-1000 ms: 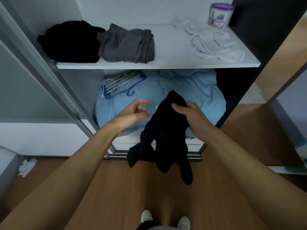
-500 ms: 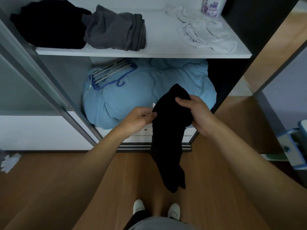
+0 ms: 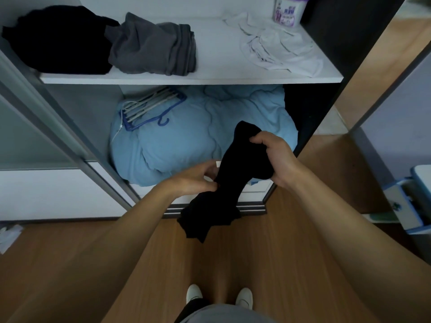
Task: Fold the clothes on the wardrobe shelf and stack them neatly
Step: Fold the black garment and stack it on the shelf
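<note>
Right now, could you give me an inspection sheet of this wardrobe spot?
Surface: white shelf, bare in the middle.
Job's things: black garment in hand, unfolded; black pile, grey folded clothes and crumpled white garment on the shelf.
Clutter: purple-lidded tub at the shelf's back right; hangers on the blue duvet underneath.
Hands: left hand and right hand both grip the black garment.
Cables: nothing seen.
Surroundings: wooden floor, white scrap at left.

A black garment [image 3: 233, 183], grey bundle [image 3: 151, 47], white cloth [image 3: 279, 50], pale-blue duvet [image 3: 186, 143] (hanger [image 3: 162, 123] a darker blue), purple-and-white tub [image 3: 289, 12].
</note>
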A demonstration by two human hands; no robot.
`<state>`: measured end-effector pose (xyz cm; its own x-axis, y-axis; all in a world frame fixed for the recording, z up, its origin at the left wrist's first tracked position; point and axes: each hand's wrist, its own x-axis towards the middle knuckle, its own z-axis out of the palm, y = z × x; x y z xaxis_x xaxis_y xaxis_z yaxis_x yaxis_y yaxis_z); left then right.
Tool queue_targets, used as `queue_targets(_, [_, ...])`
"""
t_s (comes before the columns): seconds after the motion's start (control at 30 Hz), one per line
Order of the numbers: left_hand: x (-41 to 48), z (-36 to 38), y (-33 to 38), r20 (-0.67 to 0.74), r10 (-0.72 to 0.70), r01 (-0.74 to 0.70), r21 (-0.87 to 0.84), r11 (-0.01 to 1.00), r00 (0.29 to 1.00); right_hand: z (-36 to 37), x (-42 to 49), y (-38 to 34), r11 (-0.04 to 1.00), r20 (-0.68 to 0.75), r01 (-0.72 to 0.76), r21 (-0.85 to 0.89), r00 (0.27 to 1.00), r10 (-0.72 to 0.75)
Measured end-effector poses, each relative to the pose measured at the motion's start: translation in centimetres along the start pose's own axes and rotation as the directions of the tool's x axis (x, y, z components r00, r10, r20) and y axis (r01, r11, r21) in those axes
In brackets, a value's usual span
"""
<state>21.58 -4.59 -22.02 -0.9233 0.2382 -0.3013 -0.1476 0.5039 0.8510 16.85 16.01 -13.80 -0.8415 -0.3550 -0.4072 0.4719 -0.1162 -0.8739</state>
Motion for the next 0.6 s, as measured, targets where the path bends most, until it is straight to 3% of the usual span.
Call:
queue_targets(0.17, [0.0, -0.4, -0.2, -0.011, -0.006, 0.006, -0.006, 1.0, 1.0, 0.2, 0.6, -0.5, 1.0, -0.011, 0.003, -0.031, 1.0, -0.003])
queue_targets(0.4, [-1.0, -3.5, -0.5, -0.357, -0.001, -0.069, -0.184, 0.981, 0.934, -2.4, 1.9, -0.2, 0.994, -0.079, 0.06, -0.093, 0.995, -0.068])
queue_targets(0.5, [-1.1, -4.4, 0.7, -0.473, -0.028, -0.112, -0.265, 0.958, 0.881, -3.5, 3.0, 0.4, 0.972, -0.141, 0.068, -0.227, 0.985, -0.102])
queue_targets(0.6, [-0.9, -4.8, 2.1, -0.537, -0.027, -0.138, -0.264, 0.954, 0.843, -3.8, 4.1, 0.8, 0.868, -0.163, 0.153, -0.473, 0.953, -0.256])
